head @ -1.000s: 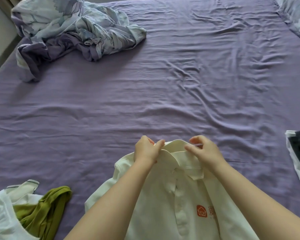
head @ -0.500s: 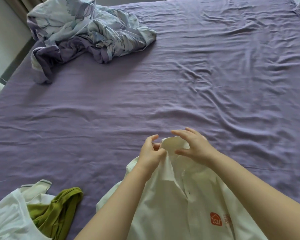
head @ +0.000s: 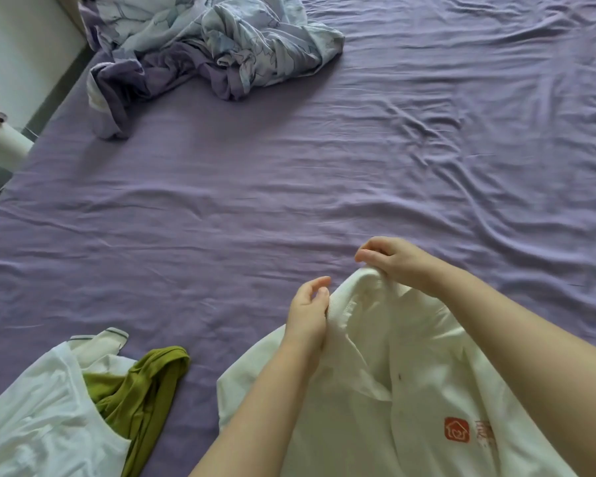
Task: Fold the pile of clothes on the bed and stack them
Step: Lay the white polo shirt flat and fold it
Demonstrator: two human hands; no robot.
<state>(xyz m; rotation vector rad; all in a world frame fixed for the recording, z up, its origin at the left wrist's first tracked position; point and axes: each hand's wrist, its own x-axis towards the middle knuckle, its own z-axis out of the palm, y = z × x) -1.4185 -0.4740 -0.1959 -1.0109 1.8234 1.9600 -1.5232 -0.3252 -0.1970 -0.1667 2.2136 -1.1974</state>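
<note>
Both bare forearms come in from the lower edge and point up and away from the camera. The left hand (head: pixel 305 313) is raised with its back toward the camera; its fingers are curled and its thumb lies against the edge of the shirt collar (head: pixel 350 304). The right hand (head: pixel 398 261) is a little farther out, knuckles up, its bent fingers pinching the top of that collar. The two hands are near each other but apart.
</note>
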